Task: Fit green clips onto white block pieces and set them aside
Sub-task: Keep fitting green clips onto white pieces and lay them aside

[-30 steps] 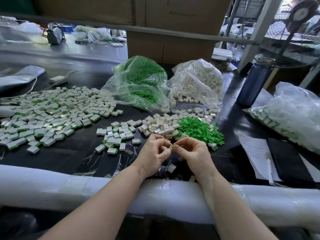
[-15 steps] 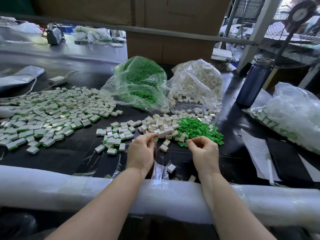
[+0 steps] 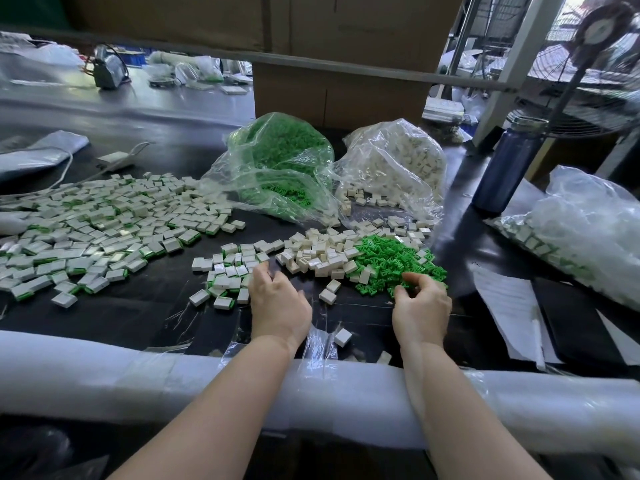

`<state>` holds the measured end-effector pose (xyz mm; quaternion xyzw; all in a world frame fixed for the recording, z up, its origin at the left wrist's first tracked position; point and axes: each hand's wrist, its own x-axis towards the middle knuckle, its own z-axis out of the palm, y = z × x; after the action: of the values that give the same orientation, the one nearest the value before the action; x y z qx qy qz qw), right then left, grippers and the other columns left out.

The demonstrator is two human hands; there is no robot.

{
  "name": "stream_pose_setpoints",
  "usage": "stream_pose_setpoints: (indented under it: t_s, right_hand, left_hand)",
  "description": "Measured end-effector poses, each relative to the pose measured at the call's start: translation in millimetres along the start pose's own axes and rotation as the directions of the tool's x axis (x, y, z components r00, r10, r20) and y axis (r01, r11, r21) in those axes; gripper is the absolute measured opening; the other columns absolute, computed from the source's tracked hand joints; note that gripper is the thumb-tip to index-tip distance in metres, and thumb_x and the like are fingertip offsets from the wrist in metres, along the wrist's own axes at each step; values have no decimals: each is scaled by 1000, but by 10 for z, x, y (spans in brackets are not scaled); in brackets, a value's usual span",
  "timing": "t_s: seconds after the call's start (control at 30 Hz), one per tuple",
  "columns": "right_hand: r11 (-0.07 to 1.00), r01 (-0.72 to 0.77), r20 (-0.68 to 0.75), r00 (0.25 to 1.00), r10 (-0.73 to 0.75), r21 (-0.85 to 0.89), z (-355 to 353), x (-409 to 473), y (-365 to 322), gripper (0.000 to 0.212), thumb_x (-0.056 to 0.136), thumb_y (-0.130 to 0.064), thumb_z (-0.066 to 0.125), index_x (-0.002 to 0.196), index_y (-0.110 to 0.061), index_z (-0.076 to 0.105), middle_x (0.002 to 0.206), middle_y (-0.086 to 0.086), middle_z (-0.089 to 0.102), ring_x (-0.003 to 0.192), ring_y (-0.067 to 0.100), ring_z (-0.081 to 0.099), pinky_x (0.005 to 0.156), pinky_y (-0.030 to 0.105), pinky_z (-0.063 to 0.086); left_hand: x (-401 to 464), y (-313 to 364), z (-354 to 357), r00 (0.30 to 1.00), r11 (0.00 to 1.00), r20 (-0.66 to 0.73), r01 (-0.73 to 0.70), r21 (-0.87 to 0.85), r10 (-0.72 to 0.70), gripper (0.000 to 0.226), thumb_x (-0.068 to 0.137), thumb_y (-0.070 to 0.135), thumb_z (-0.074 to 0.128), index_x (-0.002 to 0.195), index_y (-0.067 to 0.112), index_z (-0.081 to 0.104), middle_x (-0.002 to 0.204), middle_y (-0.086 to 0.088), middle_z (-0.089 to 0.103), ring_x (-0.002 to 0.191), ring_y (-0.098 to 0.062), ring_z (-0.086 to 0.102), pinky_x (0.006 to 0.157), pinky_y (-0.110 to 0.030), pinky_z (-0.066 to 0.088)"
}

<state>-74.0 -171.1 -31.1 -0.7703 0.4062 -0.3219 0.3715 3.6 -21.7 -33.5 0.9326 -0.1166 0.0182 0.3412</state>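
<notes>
Since a second ago the two hands have parted: they were pinched together over one piece near the front edge of the table, and now each has gone out to its own heap. The left hand (image 3: pixel 278 303) lies palm down at the near edge of the small cluster of finished blocks (image 3: pixel 228 271), its fingers spread and fairly straight, the tips touching the pieces; whether a block lies under the palm cannot be told. The right hand (image 3: pixel 420 306) has reached the near side of the pile of green clips (image 3: pixel 394 263), fingers curled down into the clips with thumb and forefinger close together, seemingly pinching one, though the clip itself is too small to make out.

Between the two hands lies the heap of bare white blocks (image 3: pixel 318 252), with a few strays toward the front edge, one single white block (image 3: pixel 343 337) lying closest to the padded rail (image 3: pixel 138 386) that runs along that edge. To the left, a wide spread of completed pieces (image 3: pixel 104 230) covers the black table (image 3: pixel 138 306). Behind the heaps stand a clear bag of green clips (image 3: pixel 280 168) and a clear bag of white blocks (image 3: pixel 398 164). Toward the right edge stand a dark blue bottle (image 3: pixel 505 168), some papers (image 3: pixel 509 313) and another filled bag (image 3: pixel 588 230).
</notes>
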Motion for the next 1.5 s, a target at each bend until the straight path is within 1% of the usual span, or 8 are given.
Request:
stream_pose_setpoints:
  t_s: [0.17, 0.33, 0.43, 0.6, 0.93, 1.17, 1.3, 1.5]
  right_hand:
    - [987, 12, 98, 995, 3, -160, 20, -22, -22, 43, 89, -12, 56, 132, -16, 51, 146, 7, 39, 131, 28, 33, 108, 31, 22]
    - [979, 85, 173, 984, -53, -187, 25, -38, -22, 38, 90, -10, 55, 127, -17, 56, 135, 6, 48, 124, 25, 41, 101, 29, 31]
    - [974, 142, 223, 969, -101, -177, 31, -53, -38, 30, 88, -9, 57, 117, -15, 63, 124, 4, 55, 111, 24, 52, 92, 28, 39]
    - [976, 164, 249, 960, -126, -141, 35, -80, -68, 20, 87, -5, 58, 99, -16, 69, 108, 5, 63, 94, 23, 58, 81, 26, 42]
    - [985, 161, 202, 968, -146, -59, 36, -92, -67, 10, 83, -7, 64, 87, -12, 71, 91, 7, 70, 87, 24, 62, 79, 28, 46]
    - [969, 185, 176, 961, -213, 164, 23, -107, -75, 22, 82, 5, 62, 95, -11, 69, 79, -5, 61, 77, 16, 59, 80, 28, 49]
    - [945, 181, 254, 934, -253, 274, 35, -134, -77, 31, 87, 5, 55, 102, -19, 68, 94, -3, 61, 82, 4, 55, 75, 7, 42]
    - [915, 159, 299, 912, -279, 370, 36, -154, -103, 19, 85, -2, 63, 82, -21, 62, 79, -2, 64, 74, 11, 58, 71, 18, 50]
  left_hand:
    - [-25, -2, -5, 988, 990, -70, -134, 34, 136, 41, 91, 19, 53, 130, 7, 48, 142, -10, 31, 135, -25, 23, 114, -36, 22]
    - [-70, 34, 27, 924, 924, 11, -383, -15, 383, 31, 93, 14, 50, 122, 16, 59, 118, 2, 50, 111, -15, 41, 93, -16, 32]
    - [-74, 49, 43, 899, 902, 79, -428, -63, 432, 29, 94, 18, 50, 122, 20, 61, 114, 6, 55, 108, -13, 47, 94, -19, 37]
    - [-78, 51, 40, 896, 902, 99, -428, -62, 432, 24, 92, 24, 55, 113, 17, 65, 106, 4, 56, 103, -15, 50, 93, -26, 42]
    - [-98, 87, 2, 893, 900, 122, -424, -97, 434, 19, 88, 19, 62, 107, 17, 63, 103, 3, 52, 99, -14, 51, 91, -26, 42]
    - [-120, 108, -55, 888, 864, 121, -388, -321, 444, 20, 83, 6, 66, 101, 15, 67, 85, 12, 49, 75, -1, 52, 74, 2, 36]
    - [-105, 87, -41, 905, 856, 136, -321, -406, 404, 19, 83, 8, 67, 100, 16, 69, 82, 12, 48, 72, 1, 50, 75, -1, 39]
    - [-73, 49, -23, 922, 825, 157, -230, -516, 355, 19, 82, 8, 68, 83, 26, 62, 79, 1, 62, 73, -12, 58, 75, -18, 51]
